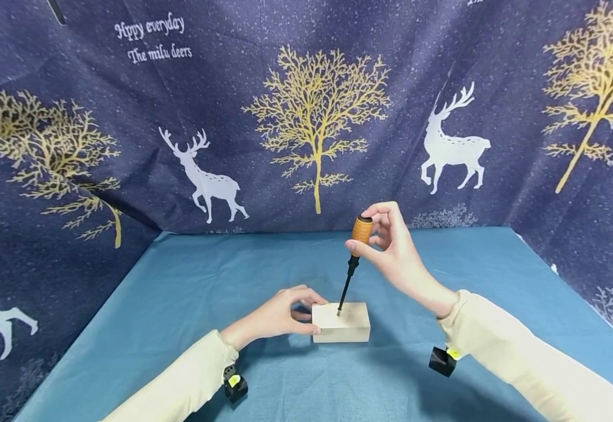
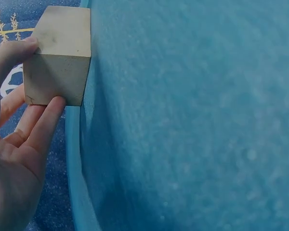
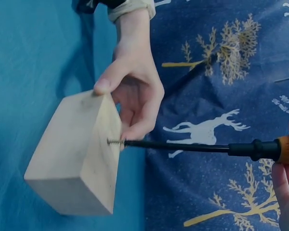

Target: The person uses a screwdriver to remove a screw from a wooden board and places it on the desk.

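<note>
A pale wooden block (image 1: 341,334) lies on the blue cloth in the head view. My left hand (image 1: 282,313) grips its left end, thumb on the near side and fingers at the far side. Above the block, my right hand (image 1: 398,252) holds a screwdriver (image 1: 361,234) by its orange, black-capped handle, between thumb and fingers. The dark shaft slants down to the block's top face. In the right wrist view a screw (image 3: 114,141) stands partly out of that face, with the screwdriver's tip at its head. The left wrist view shows the block's end between thumb and fingertips.
Blue cloth (image 1: 196,281) covers the table. Behind it hangs a dark blue curtain (image 1: 364,170) printed with white deer and golden trees. Small black devices hang at the left cuff (image 1: 235,387) and the right cuff (image 1: 442,361).
</note>
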The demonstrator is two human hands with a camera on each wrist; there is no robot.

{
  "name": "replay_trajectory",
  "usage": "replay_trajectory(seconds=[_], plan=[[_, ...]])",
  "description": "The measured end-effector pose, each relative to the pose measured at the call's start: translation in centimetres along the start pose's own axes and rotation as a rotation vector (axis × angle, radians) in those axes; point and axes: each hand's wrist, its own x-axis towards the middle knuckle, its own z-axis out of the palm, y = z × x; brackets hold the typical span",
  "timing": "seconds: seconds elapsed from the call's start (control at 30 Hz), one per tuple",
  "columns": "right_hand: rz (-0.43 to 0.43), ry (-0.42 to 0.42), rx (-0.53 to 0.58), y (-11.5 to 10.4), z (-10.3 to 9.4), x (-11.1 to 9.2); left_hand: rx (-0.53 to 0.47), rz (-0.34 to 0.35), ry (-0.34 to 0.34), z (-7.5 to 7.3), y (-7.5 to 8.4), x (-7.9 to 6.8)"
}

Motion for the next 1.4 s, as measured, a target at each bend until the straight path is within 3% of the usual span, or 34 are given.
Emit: replay_trajectory(seconds=[0.2,0.37,0.63,0.7,0.9,1.03,1.27,1.4], plan=[[0.004,-0.023,0.025,-0.4,0.0,-0.4,0.006,-0.002,0.018,0.1,-0.1,-0.2],[-0.05,-0.049,0.06,-0.3,-0.3,-0.2,-0.001,-0.007,0.027,0.2,0.0,-0.3],[-0.158,-0.269,0.113,-0.4,-0.8,-0.1,0.0,-0.008,0.028,0.4,0.3,-0.2],[-0.154,-0.247,0.073,-0.5,-0.7,-0.2,-0.005,-0.015,0.028,0.4,0.3,-0.2],[-0.022,-0.024,-0.189,-0.8,-0.2,-0.2,-0.005,-0.018,0.034,0.5,0.1,-0.4],[0.009,0.028,-0.249,-1.0,-0.2,0.1,-0.019,-0.018,0.031,0.4,-0.2,-0.3],[0.0,0.003,-0.182,-1.8,-0.2,0.1,-0.05,-0.007,0.027,0.4,-0.3,-0.5],[-0.059,-0.11,-0.054,-1.9,-0.3,0.2,-0.058,-0.005,0.03,0.4,-0.2,-0.5]])
